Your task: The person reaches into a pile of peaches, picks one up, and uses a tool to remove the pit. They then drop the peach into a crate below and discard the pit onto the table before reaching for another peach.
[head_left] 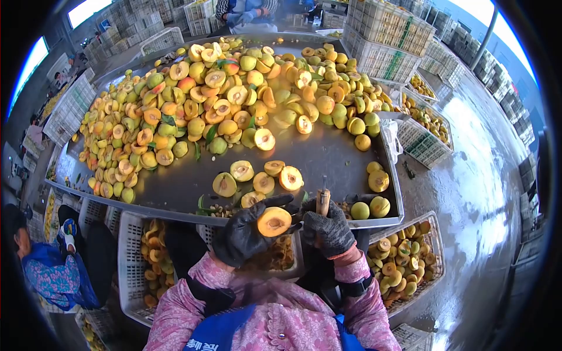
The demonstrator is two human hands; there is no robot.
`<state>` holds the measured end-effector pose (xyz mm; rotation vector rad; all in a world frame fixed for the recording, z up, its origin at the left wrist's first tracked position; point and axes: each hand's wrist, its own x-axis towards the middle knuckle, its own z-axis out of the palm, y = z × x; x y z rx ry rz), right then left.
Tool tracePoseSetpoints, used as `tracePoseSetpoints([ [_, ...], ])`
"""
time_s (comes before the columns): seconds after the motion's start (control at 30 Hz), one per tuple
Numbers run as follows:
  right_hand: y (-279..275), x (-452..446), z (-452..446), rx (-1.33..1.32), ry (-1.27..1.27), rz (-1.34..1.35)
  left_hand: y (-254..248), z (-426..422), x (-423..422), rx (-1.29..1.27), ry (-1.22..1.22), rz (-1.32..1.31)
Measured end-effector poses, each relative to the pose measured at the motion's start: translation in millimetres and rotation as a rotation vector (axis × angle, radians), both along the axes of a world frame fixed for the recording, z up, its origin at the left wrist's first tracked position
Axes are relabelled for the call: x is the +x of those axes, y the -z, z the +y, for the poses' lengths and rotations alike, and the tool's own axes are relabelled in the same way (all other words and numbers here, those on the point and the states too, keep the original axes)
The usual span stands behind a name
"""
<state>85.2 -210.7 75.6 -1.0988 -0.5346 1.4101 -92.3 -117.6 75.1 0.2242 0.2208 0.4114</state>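
Observation:
My left hand (243,237), in a dark glove, is closed around a halved yellow peach (274,222), cut face up. To its right, my gloved right hand (331,231) is wrapped round a wooden-handled tool (323,202); a bit of metal shows at its top, but its kind is unclear. Just beyond my hands, several peach halves lie on the metal table (328,155), among them a half with a brown centre (291,178). A large heap of whole and halved peaches (193,105) covers the far and left part of the table.
Below the table edge stand a left crate (132,266) and a right crate (436,257), both holding peaches. Another peach crate (424,153) is beside the table. Stacked crates (386,35) rise at the back right. A person (52,272) sits at left; another person (249,14) is across the table.

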Motion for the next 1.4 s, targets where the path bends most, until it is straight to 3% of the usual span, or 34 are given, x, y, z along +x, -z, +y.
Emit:
tracePoseSetpoints([
  [0.03, 2, -1, -2, -0.002, 0.004, 0.016, -2, -1, 0, -0.052, 0.008, -0.014],
  [0.2, -9, -8, -24, 0.003, -0.015, -0.008, -4, -4, -7, 1.125, -0.063, 0.451],
  [0.27, -5, -13, -34, 0.019, -0.083, -0.119, -9, -8, -6, 1.335, -0.107, 0.537],
  [0.3, 0, -17, -37, 0.05, -0.128, -0.218, -9, -13, -4, 1.321, -0.165, 0.558],
  [0.37, -1, -22, -43, 0.089, -0.27, -0.452, 3, -19, -1, 1.002, -0.214, 0.503],
  [0.4, 1, -26, -44, 0.101, -0.269, -0.503, 14, -17, 4, 0.699, -0.202, 0.422],
  [0.47, 11, -36, -47, 0.125, -0.268, -0.607, 26, -19, 3, 0.644, -0.228, 0.38],
  [0.53, 36, -37, -48, 0.412, -0.234, -0.98, -2, -27, 0, 1.138, -0.306, 0.453],
  [0.6, 33, -38, -45, 0.707, -0.143, -1.479, -14, -24, -4, 1.317, -0.269, 0.512],
  [0.63, 33, -41, -45, 0.602, -0.169, -1.315, -17, -23, -7, 1.407, -0.25, 0.542],
  [0.7, 38, -47, -46, 0.393, -0.214, -0.983, -16, -27, -7, 1.211, -0.249, 0.476],
  [0.73, 42, -48, -48, 0.38, -0.26, -0.95, -15, -30, -6, 1.114, -0.248, 0.442],
  [0.83, 45, -51, -51, 0.311, -0.387, -0.92, -1, -28, -1, -0.025, -0.217, 0.112],
  [0.97, 31, -50, -50, 0.366, -0.483, -1.248, 33, -28, -5, 0.551, -0.25, 0.307],
  [1.03, 34, -52, -48, 0.504, -0.357, -1.393, 18, -35, -4, 0.712, -0.3, 0.377],
  [1.07, 40, -56, -43, 0.57, -0.22, -1.407, 12, -39, -4, 0.833, -0.341, 0.42],
  [1.13, 41, -63, -40, 0.454, -0.148, -1.227, 8, -46, -5, 1.246, -0.461, 0.516],
  [1.23, 21, -71, -40, 0.053, -0.268, -0.746, 3, -45, 3, 0.353, -0.36, 0.257],
  [1.33, 20, -79, -30, 0.086, -0.227, -0.596, 11, -45, 4, 0.363, -0.393, 0.265],
  [1.4, 53, -81, -29, 0.289, -0.171, -0.675, 18, -45, 5, 0.319, -0.395, 0.265],
])
